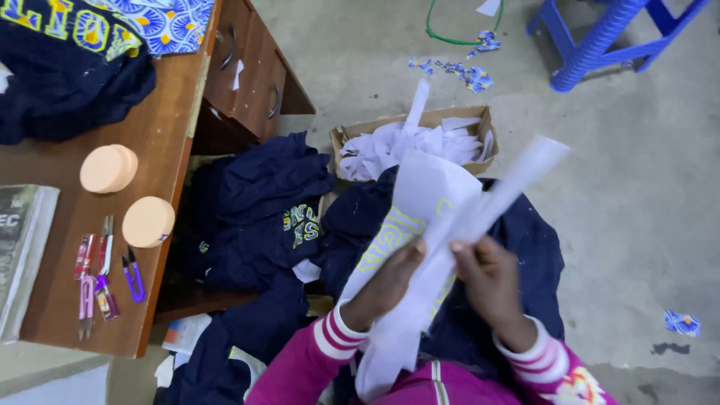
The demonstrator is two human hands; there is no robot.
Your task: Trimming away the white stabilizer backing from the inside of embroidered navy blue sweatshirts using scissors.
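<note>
Your 2 hands sit close together over your lap, both clamped on white paper. Your left hand point(386, 281) pinches the broad sheet point(420, 202) near its lower edge, thumb on top, so the sheet stands up and away from you. Your right hand point(491, 289) grips a long strip point(499, 191) that slants up to the right; it looks blurred, so you cannot tell exactly where it parts from the sheet. The 2 pieces cross just between your hands, and a tail of paper hangs down toward your pink sleeves point(330, 337).

Under the paper lies a navy garment point(525, 247) with yellow lettering showing past the sheet's left edge, which suggests the paper is a backing held clear of the print. More navy garments point(259, 202) are heaped to your left, beside the bench point(161, 142).

A cardboard box point(341, 139) of white paper scraps stands on the floor just beyond your hands, within easy reach, likely for offcuts.

On the bench, well apart from your hands, lie 2 round tan pads point(109, 169), thread snips point(133, 276), some pens point(88, 289) and a book point(19, 247). A blue stool point(600, 41) stands farther off.
</note>
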